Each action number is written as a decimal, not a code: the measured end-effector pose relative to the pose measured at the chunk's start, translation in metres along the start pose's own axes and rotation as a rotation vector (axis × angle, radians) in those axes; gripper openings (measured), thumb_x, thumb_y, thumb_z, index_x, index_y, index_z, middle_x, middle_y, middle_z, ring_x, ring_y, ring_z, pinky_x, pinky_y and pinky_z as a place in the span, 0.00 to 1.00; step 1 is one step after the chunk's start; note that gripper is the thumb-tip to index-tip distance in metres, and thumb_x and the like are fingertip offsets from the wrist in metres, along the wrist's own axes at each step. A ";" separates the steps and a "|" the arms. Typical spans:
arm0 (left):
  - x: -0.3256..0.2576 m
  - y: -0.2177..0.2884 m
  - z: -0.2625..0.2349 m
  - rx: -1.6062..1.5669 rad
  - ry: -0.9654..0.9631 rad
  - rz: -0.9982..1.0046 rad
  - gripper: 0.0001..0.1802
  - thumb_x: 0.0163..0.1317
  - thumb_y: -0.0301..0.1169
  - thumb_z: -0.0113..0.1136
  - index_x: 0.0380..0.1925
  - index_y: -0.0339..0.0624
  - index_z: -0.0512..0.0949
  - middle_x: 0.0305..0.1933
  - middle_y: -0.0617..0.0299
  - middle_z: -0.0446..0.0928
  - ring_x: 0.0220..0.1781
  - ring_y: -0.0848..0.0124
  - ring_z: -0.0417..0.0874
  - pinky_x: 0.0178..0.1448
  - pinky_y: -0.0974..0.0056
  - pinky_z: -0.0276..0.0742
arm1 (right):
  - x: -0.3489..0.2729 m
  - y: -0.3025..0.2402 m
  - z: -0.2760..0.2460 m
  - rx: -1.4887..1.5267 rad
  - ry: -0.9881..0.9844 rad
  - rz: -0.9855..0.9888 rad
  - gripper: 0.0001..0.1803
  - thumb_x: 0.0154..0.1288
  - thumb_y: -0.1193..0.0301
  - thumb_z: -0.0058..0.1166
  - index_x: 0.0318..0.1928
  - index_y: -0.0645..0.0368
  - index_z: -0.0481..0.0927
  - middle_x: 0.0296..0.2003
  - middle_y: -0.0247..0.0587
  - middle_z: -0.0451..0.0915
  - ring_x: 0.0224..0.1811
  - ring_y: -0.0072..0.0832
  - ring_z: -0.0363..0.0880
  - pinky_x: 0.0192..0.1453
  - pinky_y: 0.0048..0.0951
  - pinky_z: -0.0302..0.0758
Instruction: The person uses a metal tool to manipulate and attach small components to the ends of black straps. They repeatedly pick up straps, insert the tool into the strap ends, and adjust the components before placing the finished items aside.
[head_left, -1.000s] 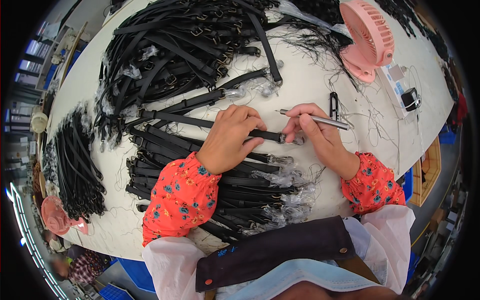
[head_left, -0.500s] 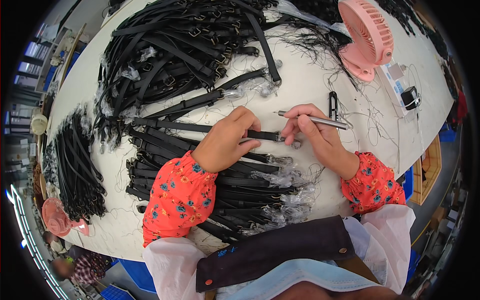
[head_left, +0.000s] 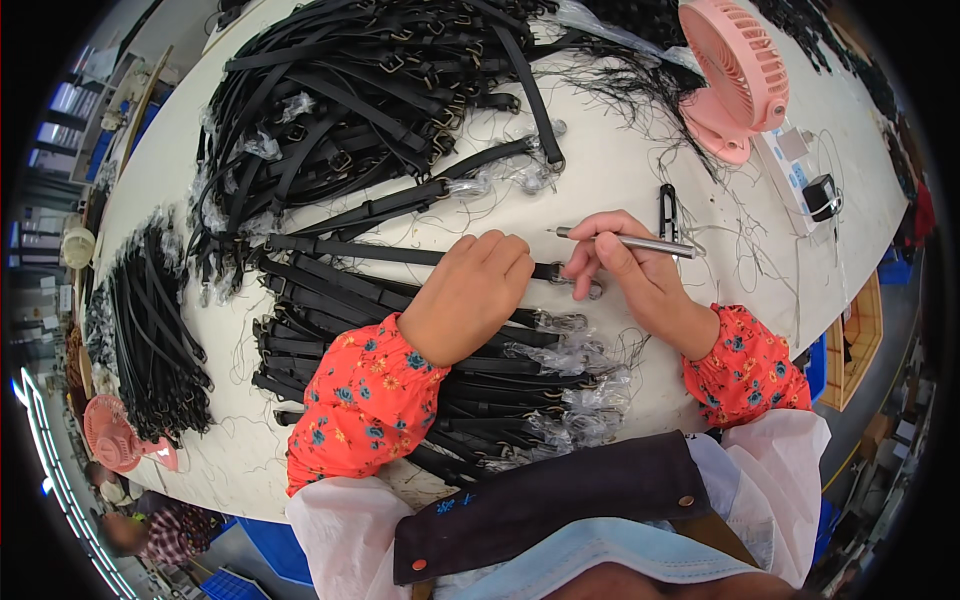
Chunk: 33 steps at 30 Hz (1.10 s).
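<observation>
A black buckled strap [head_left: 350, 249] runs across the white table beneath my left hand [head_left: 468, 298]. That hand is closed over the strap, its fingers curled and the tips hidden below. My right hand [head_left: 635, 272] holds a slim silver pen-like tool [head_left: 650, 243] between thumb and fingers, its pointed tip toward the left. The lower fingers of this hand are at the strap's right end, beside a metal ring [head_left: 596, 290]. More black straps [head_left: 480, 388] lie side by side nearer to me, their right ends wrapped in clear plastic [head_left: 595, 405].
A large heap of black straps [head_left: 330, 110] covers the far left, with another bundle [head_left: 155, 335] at left. A pink fan [head_left: 735, 70] stands far right near a white power strip [head_left: 790, 175]. A black clip-like tool [head_left: 667, 212] and loose threads [head_left: 755, 250] lie at right.
My left hand has slid right along the strap and turned so its knuckles face up, hiding the thumb. My right hand stays almost in place with the silver tool, its lower fingers shifting slightly.
</observation>
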<state>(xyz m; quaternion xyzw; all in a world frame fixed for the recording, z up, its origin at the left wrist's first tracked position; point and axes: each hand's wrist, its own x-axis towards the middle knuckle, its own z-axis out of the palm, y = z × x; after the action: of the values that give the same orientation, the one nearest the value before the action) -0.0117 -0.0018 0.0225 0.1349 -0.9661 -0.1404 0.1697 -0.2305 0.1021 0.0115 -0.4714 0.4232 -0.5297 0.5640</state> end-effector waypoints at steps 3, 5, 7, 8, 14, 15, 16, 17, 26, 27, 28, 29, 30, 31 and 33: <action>0.000 -0.010 0.007 -0.186 -0.006 -0.085 0.08 0.56 0.18 0.61 0.36 0.36 0.74 0.42 0.55 0.75 0.42 0.55 0.78 0.48 0.55 0.75 | 0.000 -0.001 0.000 -0.001 0.002 0.021 0.20 0.84 0.59 0.40 0.60 0.62 0.72 0.41 0.41 0.78 0.37 0.22 0.79 0.46 0.23 0.77; 0.001 -0.010 0.004 -0.321 -0.037 -0.171 0.08 0.59 0.19 0.62 0.37 0.35 0.74 0.42 0.55 0.74 0.42 0.55 0.78 0.47 0.56 0.75 | 0.000 -0.001 0.000 -0.005 0.002 0.019 0.20 0.84 0.59 0.40 0.60 0.63 0.72 0.41 0.41 0.78 0.37 0.21 0.79 0.46 0.23 0.77; 0.002 -0.006 -0.005 -0.452 -0.071 -0.269 0.08 0.61 0.20 0.63 0.37 0.35 0.74 0.43 0.54 0.73 0.42 0.54 0.78 0.47 0.56 0.75 | 0.000 -0.002 0.000 -0.008 0.008 0.020 0.19 0.84 0.60 0.40 0.60 0.63 0.71 0.41 0.41 0.78 0.37 0.21 0.79 0.45 0.23 0.76; 0.002 -0.006 -0.006 -0.457 -0.072 -0.268 0.09 0.61 0.21 0.64 0.38 0.35 0.74 0.42 0.54 0.73 0.42 0.54 0.77 0.47 0.57 0.75 | -0.001 -0.002 0.000 -0.009 0.011 0.022 0.19 0.84 0.60 0.40 0.60 0.62 0.71 0.41 0.41 0.78 0.37 0.21 0.79 0.45 0.23 0.76; 0.002 -0.003 -0.003 -0.309 -0.059 -0.182 0.09 0.60 0.22 0.65 0.36 0.36 0.73 0.40 0.54 0.72 0.42 0.54 0.77 0.47 0.55 0.75 | 0.000 -0.001 0.000 0.013 0.012 0.024 0.18 0.84 0.61 0.40 0.60 0.62 0.71 0.41 0.41 0.79 0.38 0.22 0.79 0.45 0.23 0.76; 0.002 0.000 0.000 -0.210 -0.053 -0.146 0.08 0.60 0.22 0.64 0.36 0.36 0.73 0.39 0.54 0.71 0.42 0.54 0.77 0.46 0.55 0.75 | 0.000 -0.001 0.000 0.015 0.010 0.021 0.18 0.84 0.61 0.40 0.60 0.62 0.71 0.41 0.41 0.79 0.38 0.22 0.79 0.45 0.23 0.76; 0.002 0.002 0.001 -0.112 -0.047 -0.110 0.08 0.60 0.22 0.63 0.35 0.36 0.73 0.39 0.54 0.71 0.42 0.54 0.77 0.46 0.54 0.74 | 0.000 0.000 0.000 0.017 0.009 0.018 0.18 0.84 0.61 0.40 0.60 0.62 0.71 0.41 0.41 0.79 0.38 0.22 0.79 0.45 0.23 0.76; 0.002 0.003 0.001 -0.045 -0.069 -0.081 0.07 0.59 0.22 0.62 0.34 0.37 0.72 0.38 0.53 0.71 0.42 0.54 0.77 0.46 0.56 0.75 | 0.001 0.001 0.000 0.019 0.009 0.015 0.18 0.84 0.61 0.40 0.60 0.62 0.71 0.41 0.41 0.79 0.38 0.22 0.79 0.44 0.23 0.75; -0.001 -0.010 0.007 -0.273 -0.064 -0.177 0.09 0.61 0.22 0.62 0.39 0.39 0.71 0.43 0.52 0.74 0.43 0.52 0.77 0.48 0.55 0.72 | 0.000 -0.002 -0.001 -0.035 0.008 -0.002 0.17 0.84 0.62 0.40 0.59 0.62 0.73 0.41 0.39 0.79 0.39 0.21 0.80 0.45 0.23 0.76; 0.000 -0.010 0.003 -0.352 -0.042 -0.233 0.10 0.61 0.23 0.63 0.40 0.40 0.72 0.44 0.53 0.75 0.45 0.52 0.77 0.49 0.55 0.72 | 0.000 -0.003 -0.001 -0.053 0.007 -0.009 0.17 0.84 0.62 0.40 0.59 0.62 0.73 0.41 0.39 0.79 0.40 0.21 0.80 0.46 0.23 0.76; 0.001 -0.009 0.000 -0.432 -0.020 -0.288 0.11 0.60 0.23 0.64 0.41 0.41 0.73 0.45 0.53 0.75 0.46 0.52 0.76 0.51 0.56 0.72 | 0.001 -0.002 -0.001 -0.116 0.021 -0.059 0.16 0.83 0.64 0.42 0.58 0.62 0.74 0.41 0.39 0.80 0.40 0.21 0.81 0.47 0.23 0.77; 0.002 -0.010 -0.003 -0.378 -0.014 -0.249 0.12 0.59 0.24 0.66 0.41 0.41 0.73 0.45 0.54 0.75 0.47 0.52 0.75 0.53 0.55 0.71 | 0.001 0.000 0.000 -0.180 0.035 -0.109 0.15 0.83 0.66 0.43 0.57 0.62 0.75 0.42 0.40 0.81 0.41 0.22 0.81 0.48 0.24 0.77; 0.001 -0.011 -0.007 -0.324 -0.007 -0.213 0.13 0.59 0.24 0.67 0.41 0.42 0.73 0.45 0.54 0.75 0.48 0.52 0.75 0.54 0.55 0.71 | 0.002 0.000 0.002 -0.242 0.047 -0.159 0.14 0.82 0.67 0.45 0.56 0.63 0.76 0.42 0.40 0.81 0.42 0.23 0.82 0.49 0.24 0.78; 0.000 -0.012 -0.011 -0.270 -0.001 -0.176 0.14 0.58 0.25 0.68 0.41 0.43 0.74 0.45 0.55 0.75 0.49 0.52 0.74 0.56 0.55 0.70 | 0.003 0.000 0.003 -0.325 0.037 -0.193 0.13 0.81 0.69 0.47 0.56 0.63 0.77 0.43 0.41 0.82 0.43 0.24 0.82 0.49 0.25 0.78; -0.003 -0.015 -0.016 -0.284 -0.077 -0.173 0.13 0.57 0.26 0.69 0.39 0.42 0.75 0.46 0.55 0.74 0.51 0.53 0.73 0.59 0.54 0.68 | 0.004 -0.001 0.004 -0.490 0.016 -0.261 0.10 0.78 0.73 0.51 0.54 0.63 0.79 0.43 0.43 0.83 0.44 0.28 0.84 0.50 0.28 0.79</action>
<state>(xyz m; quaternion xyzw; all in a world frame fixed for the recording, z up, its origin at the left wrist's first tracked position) -0.0003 -0.0181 0.0319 0.1868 -0.9270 -0.2947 0.1374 -0.2260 0.0987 0.0133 -0.6401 0.4789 -0.4833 0.3569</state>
